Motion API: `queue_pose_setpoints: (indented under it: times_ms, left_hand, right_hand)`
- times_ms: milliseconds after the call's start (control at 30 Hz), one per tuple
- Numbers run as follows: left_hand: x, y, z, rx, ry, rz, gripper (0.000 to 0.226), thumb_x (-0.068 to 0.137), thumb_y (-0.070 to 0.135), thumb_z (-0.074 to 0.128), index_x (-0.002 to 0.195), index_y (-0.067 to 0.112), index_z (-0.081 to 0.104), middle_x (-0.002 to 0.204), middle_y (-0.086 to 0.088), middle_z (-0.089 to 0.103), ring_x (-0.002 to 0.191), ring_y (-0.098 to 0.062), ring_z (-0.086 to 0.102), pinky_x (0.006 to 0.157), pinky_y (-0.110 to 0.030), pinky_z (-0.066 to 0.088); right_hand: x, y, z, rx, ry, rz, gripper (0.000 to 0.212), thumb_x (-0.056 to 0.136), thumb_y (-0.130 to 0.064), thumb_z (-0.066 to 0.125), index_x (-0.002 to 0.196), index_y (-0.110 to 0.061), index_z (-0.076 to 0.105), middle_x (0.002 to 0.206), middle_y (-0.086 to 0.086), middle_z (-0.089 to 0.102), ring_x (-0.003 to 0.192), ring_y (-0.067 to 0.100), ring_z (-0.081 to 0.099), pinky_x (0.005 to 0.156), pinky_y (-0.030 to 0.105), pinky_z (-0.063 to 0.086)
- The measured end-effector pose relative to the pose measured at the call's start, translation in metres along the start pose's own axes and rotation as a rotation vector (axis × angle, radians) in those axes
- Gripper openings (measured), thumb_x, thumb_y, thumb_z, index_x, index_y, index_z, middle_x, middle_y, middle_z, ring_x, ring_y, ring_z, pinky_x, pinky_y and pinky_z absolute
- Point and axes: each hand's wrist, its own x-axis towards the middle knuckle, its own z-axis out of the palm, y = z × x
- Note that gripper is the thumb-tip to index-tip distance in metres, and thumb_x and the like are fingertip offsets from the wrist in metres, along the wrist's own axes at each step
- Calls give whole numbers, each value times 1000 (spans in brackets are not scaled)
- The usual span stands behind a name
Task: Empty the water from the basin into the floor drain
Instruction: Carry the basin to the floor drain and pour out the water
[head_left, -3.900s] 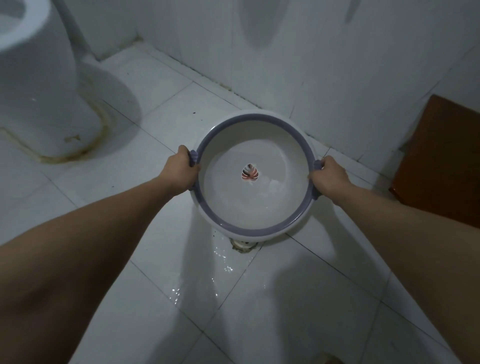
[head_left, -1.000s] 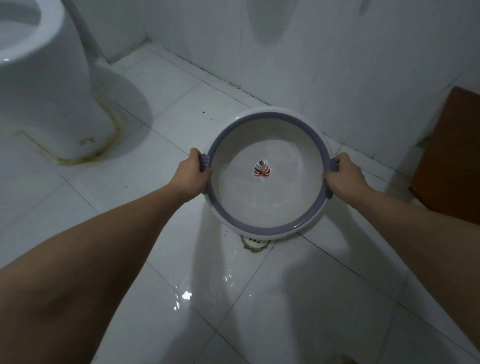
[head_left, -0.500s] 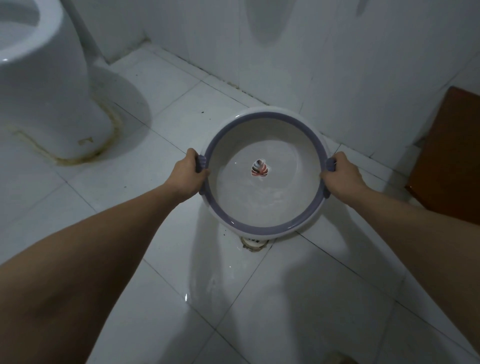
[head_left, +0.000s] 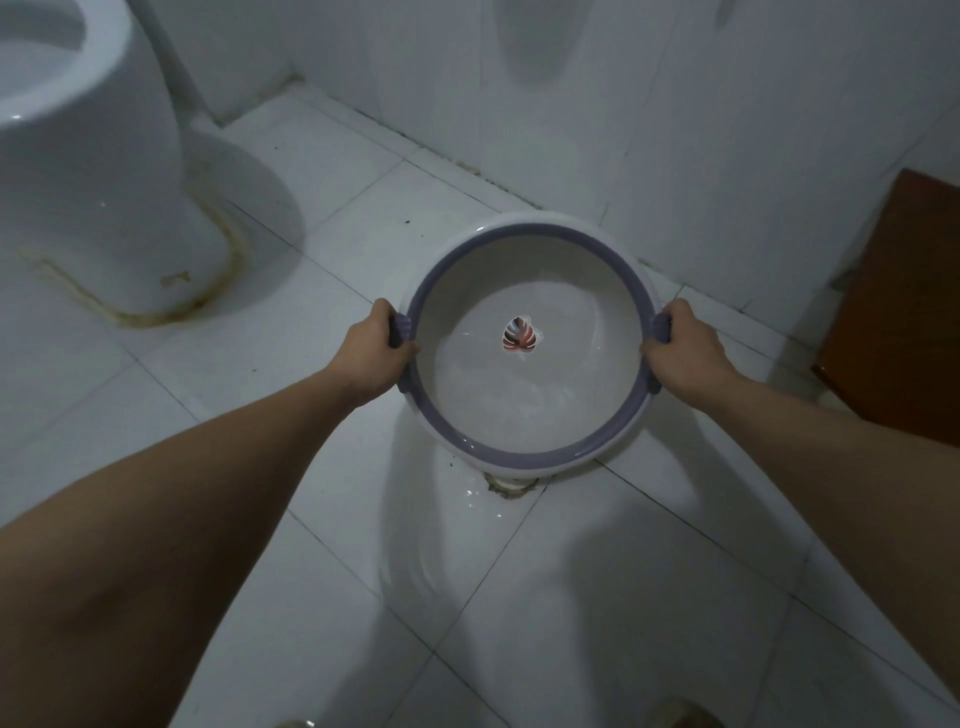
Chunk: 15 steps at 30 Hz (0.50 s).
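I hold a round white basin (head_left: 524, 410) with a purple rim and a leaf picture on its bottom above the white tiled floor. My left hand (head_left: 375, 353) grips the purple handle on its left side and my right hand (head_left: 684, 353) grips the one on its right. The basin tilts toward me; a thin film of water lies in its near half. The floor drain (head_left: 511, 486) peeks out just below the basin's near rim, mostly hidden by it. Wet streaks and droplets shine on the tiles around the drain.
A white toilet (head_left: 88, 156) with a stained base stands at the left. The tiled wall (head_left: 675, 130) runs close behind the basin. A brown wooden panel (head_left: 904, 312) leans at the right edge. Open tiled floor (head_left: 597, 597) lies in front of me.
The basin has stayed in both hands over the drain and shifted only slightly. The water in it has thinned, and the wet patch on the near tiles has spread and changed.
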Motion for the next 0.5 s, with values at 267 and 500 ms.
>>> queue_pose_setpoints:
  times_ms: [267,500]
  left_hand:
    - [-6,2,-4,46,2,15,24,95,26,62,110,16,46,100,-5,59,82,-22,61,56,-22,49]
    - [-7,-2,-3,84,-4,23,25,94,28,62,109,16,46,98,-5,59,78,-17,59,58,-23,48]
  right_hand:
    - [-2,1,1,-10,0,-40,13,95,-13,52,103,-11,41,93,13,55,65,18,51,49,24,33]
    - [-2,3,3,-9,7,-78,16,92,-10,55,100,-11,41,81,2,50,64,11,50,47,22,33]
